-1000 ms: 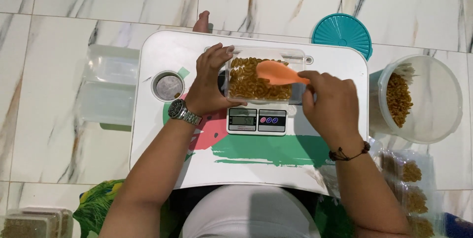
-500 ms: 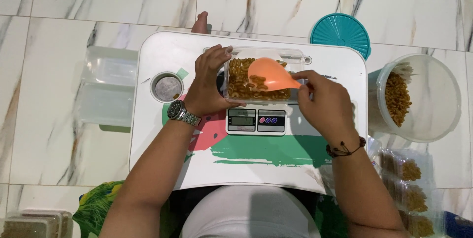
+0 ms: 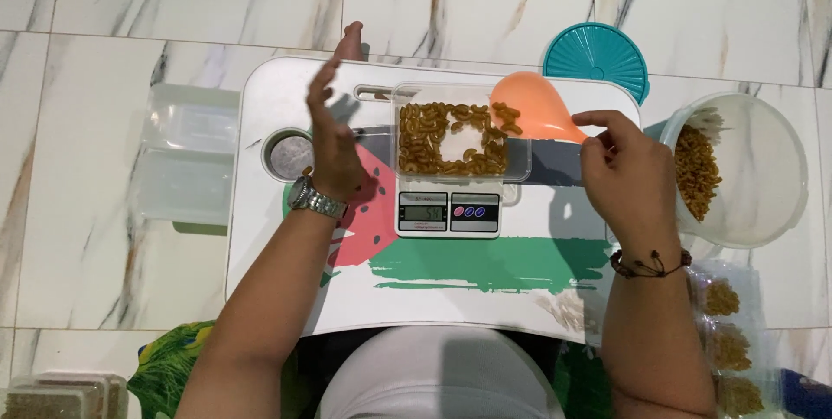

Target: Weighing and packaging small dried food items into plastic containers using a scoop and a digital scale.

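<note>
White marble-patterned floor tiles (image 3: pixel 104 280) surround a small white lap table with a painted red-and-green design (image 3: pixel 485 298).

Nearest the person, a flat grey digital kitchen scale (image 3: pixel 448 213) supports a clear rectangular plastic container of brown curled snacks (image 3: pixel 455 137).

The left hand (image 3: pixel 331 137) is raised beside the container, fingers spread, holding nothing. With that hand off, the container rests loose on the scale. A knock from the scoop could shift or tip it.

The right hand (image 3: pixel 626 172) pinches the handle of an orange plastic scoop (image 3: pixel 533 111), tilted over the container's right rim. Pieces poured there could fall past the rim onto the table.

Farther right stand a large translucent tub of the same snacks (image 3: pixel 745 168) and a round teal lid (image 3: pixel 598 57).
</note>
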